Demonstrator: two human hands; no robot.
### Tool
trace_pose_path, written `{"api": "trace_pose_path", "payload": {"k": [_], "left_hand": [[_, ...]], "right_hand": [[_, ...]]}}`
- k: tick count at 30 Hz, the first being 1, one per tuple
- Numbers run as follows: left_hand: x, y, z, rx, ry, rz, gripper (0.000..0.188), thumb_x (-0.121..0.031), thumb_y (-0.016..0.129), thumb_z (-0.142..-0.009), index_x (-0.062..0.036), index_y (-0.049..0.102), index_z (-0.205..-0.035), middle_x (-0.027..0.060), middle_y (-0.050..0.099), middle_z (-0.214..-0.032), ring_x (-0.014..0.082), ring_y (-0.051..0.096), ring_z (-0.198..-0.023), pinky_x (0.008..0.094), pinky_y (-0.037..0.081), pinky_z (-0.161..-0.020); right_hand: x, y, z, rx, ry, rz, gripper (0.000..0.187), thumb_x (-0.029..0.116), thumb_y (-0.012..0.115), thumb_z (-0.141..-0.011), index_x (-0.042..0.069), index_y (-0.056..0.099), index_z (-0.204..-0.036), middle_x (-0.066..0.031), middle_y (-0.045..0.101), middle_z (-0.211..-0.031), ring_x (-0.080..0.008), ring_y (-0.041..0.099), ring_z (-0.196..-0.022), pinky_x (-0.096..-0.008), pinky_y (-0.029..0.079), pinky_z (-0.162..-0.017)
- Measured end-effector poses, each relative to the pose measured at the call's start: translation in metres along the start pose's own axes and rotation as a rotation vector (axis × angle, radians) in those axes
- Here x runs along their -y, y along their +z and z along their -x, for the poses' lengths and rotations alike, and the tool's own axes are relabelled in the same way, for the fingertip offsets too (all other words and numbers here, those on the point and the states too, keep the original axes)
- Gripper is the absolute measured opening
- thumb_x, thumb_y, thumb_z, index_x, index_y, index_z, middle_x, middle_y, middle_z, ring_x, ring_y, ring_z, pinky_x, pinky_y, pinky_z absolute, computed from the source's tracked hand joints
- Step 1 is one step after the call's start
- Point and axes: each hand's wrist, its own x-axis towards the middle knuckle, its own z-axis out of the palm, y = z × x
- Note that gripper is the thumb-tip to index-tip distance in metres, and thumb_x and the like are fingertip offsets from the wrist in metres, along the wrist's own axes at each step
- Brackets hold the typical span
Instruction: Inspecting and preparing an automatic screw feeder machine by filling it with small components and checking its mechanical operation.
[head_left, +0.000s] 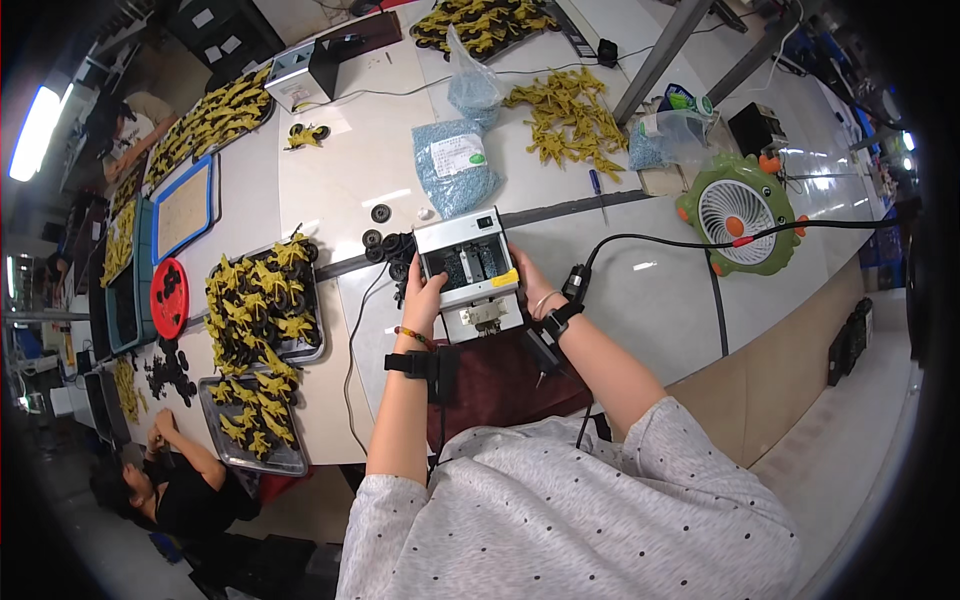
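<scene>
Between my two hands stands a white box-shaped screw feeder [462, 236], with a power switch on its far end, a yellow label, and small bluish pieces in its open tray. My left hand [424, 296] is closed on its left side, the thumb over the tray's edge. Along the opposite side lies my right hand [534, 280], its fingers pressed against the casing and partly hidden by it. Black wheels [384, 243] lie just left of the feeder. Beyond it rests a clear bag of small bluish pieces [465, 194].
Trays of yellow-and-black toy motorcycles [262, 300] stand at left, near a red dish [170, 298]. Loose yellow parts [570, 125] and a screwdriver [597, 190] lie at far right. A green fan [735, 215] stands right, a black cable [660, 240] crossing before it. A co-worker [180, 470] sits lower left.
</scene>
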Motion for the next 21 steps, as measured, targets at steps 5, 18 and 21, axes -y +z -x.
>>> {"api": "trace_pose_path", "payload": {"k": [5,18,21], "left_hand": [[-0.008,-0.01,-0.001,-0.023,0.01,-0.269,0.046,0.007,0.041,-0.067,-0.0013,0.049,-0.111,0.0048,0.055,-0.089,0.0133,0.051,-0.076,0.0241,0.043,-0.066],[-0.017,-0.001,0.068,-0.108,0.319,-0.099,0.054,0.01,0.038,-0.068,0.001,0.042,-0.121,0.0074,0.055,-0.101,0.0128,0.052,-0.09,0.0237,0.041,-0.078],[-0.035,-0.001,0.047,-0.034,0.159,-0.098,0.052,0.009,0.038,-0.068,0.0022,0.044,-0.119,0.0077,0.056,-0.099,0.0129,0.053,-0.088,0.0226,0.042,-0.077]], "right_hand": [[0.019,0.02,0.007,-0.034,0.181,0.012,0.057,0.053,0.042,-0.084,0.004,0.054,-0.113,-0.0088,0.06,-0.106,-0.0189,0.058,-0.093,-0.0297,0.045,-0.082],[-0.003,0.011,0.053,0.211,-0.738,0.422,0.109,0.037,0.073,-0.058,0.004,0.008,-0.139,-0.0129,0.027,-0.131,-0.0248,0.027,-0.124,-0.0342,0.02,-0.103],[0.013,0.017,0.037,0.115,-0.748,0.472,0.107,0.036,0.073,-0.057,0.003,0.012,-0.139,-0.0121,0.028,-0.131,-0.0238,0.026,-0.124,-0.0337,0.019,-0.103]]}}
